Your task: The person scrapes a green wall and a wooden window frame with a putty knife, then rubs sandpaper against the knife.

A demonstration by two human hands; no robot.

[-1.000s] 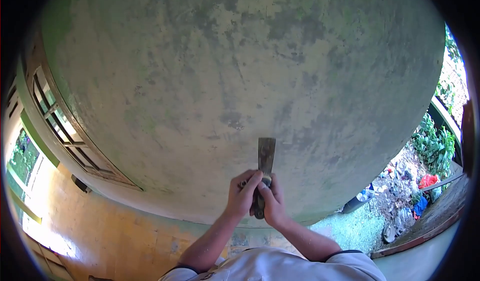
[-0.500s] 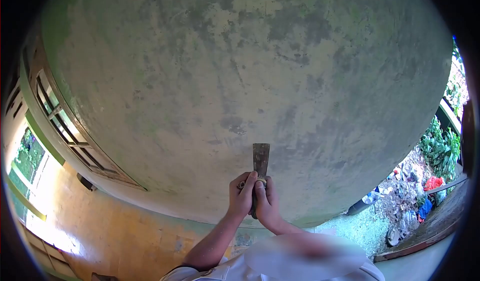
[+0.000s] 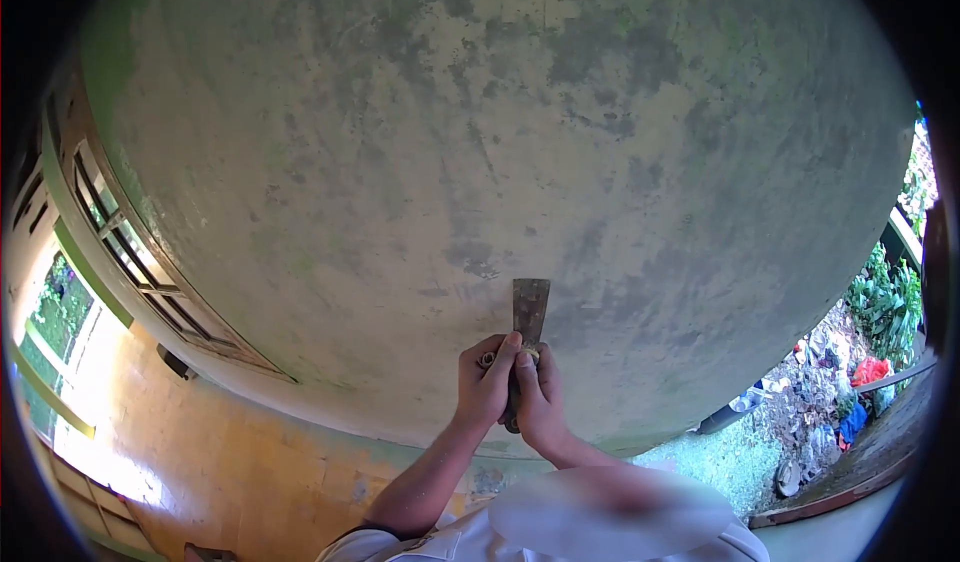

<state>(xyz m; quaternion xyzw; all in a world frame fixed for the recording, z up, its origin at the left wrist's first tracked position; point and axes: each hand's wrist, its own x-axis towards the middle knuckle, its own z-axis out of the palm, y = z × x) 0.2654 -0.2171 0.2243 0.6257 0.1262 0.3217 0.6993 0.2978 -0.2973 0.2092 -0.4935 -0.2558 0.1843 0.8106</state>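
Down to my right the ground [image 3: 700, 457] is greyish earth, strewn with litter [image 3: 866, 371], red and blue scraps, perhaps cloth or plastic; leafy plants [image 3: 885, 307] grow beside it.

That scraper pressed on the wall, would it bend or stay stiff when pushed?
Probably fairly stiff: the scraper blade looks flat and straight against the wall. Likely light, being thin. The left hand and right hand both wrap its handle, so slipping seems unlikely.
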